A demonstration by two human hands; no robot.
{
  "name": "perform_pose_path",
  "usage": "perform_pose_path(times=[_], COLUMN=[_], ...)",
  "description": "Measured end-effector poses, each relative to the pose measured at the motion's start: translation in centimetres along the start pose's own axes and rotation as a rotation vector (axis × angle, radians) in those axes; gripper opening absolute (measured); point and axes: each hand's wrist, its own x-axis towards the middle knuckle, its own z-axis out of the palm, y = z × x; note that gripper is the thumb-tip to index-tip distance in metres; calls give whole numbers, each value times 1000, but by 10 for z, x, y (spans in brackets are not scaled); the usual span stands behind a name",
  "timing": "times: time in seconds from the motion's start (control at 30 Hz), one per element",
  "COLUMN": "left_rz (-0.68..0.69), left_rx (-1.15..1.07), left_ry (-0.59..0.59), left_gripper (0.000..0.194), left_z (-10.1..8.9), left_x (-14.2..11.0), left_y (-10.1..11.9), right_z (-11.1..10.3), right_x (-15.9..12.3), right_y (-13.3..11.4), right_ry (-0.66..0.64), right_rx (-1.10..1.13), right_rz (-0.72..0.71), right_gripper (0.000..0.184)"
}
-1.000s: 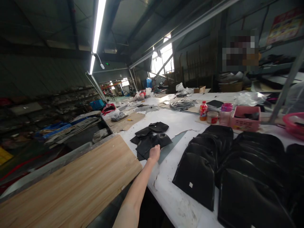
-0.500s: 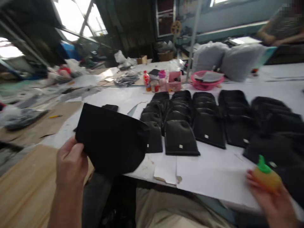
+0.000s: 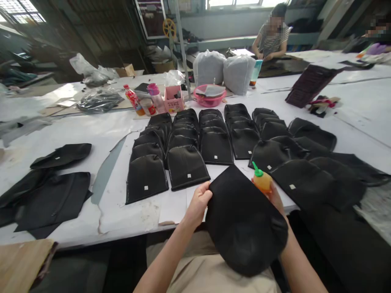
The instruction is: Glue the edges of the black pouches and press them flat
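Note:
My left hand point(image 3: 198, 205) pinches one corner of a black fabric piece point(image 3: 244, 228) with a rounded end, held over my lap. Behind its right edge, my right hand point(image 3: 275, 197) grips a small squeeze bottle point(image 3: 262, 182) of orange-yellow liquid with a green nozzle pointing up. Part of the right hand is hidden by the fabric, and I cannot tell whether it touches the piece. Just beyond, rows of overlapping black pieces point(image 3: 187, 165) lie on the white-covered table point(image 3: 140, 217), several bearing small white labels.
More black pieces lie at the left point(image 3: 61, 199). Farther back stand a drink bottle point(image 3: 133, 99), a pink box point(image 3: 174, 99), a pink basin point(image 3: 210, 97) and stuffed bags point(image 3: 209, 69). A person point(image 3: 273, 36) sits across the table. A wooden board point(image 3: 24, 260) is at lower left.
My view has swung to the right. My left hand has carried the black piece rightward, over my lap, and my right hand with the squeeze bottle is now close beside it.

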Motion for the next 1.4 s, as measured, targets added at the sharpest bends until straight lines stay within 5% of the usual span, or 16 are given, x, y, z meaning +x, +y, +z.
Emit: perform_pose_path(times=[0.1, 0.2, 0.57, 0.7, 0.83, 0.9, 1.17, 1.23, 1.4], left_rz=[95, 198, 494, 592, 636, 648, 675, 667, 688], left_rx=[414, 737, 1389, 1325, 1195, 1157, 1260, 1266, 1420], left_ry=[228, 281, 176, -98, -239, -227, -201, -214, -212], left_gripper=[20, 35, 39, 26, 101, 116, 23, 21, 51], left_z=[-11, -20, 24, 30, 44, 57, 92, 91, 88], left_x=[13, 9, 7, -13, -37, -42, -42, -42, -39], left_y=[-36, -60, -77, -79, -100, -115, -127, -125, -124], right_z=[-5, -4, 3, 0, -3, -4, -4, -2, 4], right_x=[3, 6, -6, -4, 0, 1, -2, -4, -10], right_y=[3, 5, 7, 9, 11, 12, 13, 12, 9], right_ry=[10, 7, -38, -32, -14, -14, -25, -21, -26], right_rx=[26, 64, 81, 84, 85, 77, 55, 57, 74], right_rz=[21, -5, -39, -32, -31, -12, 28, 32, 39], right_gripper=[55, 56, 54, 54, 54, 53, 53, 53, 53])
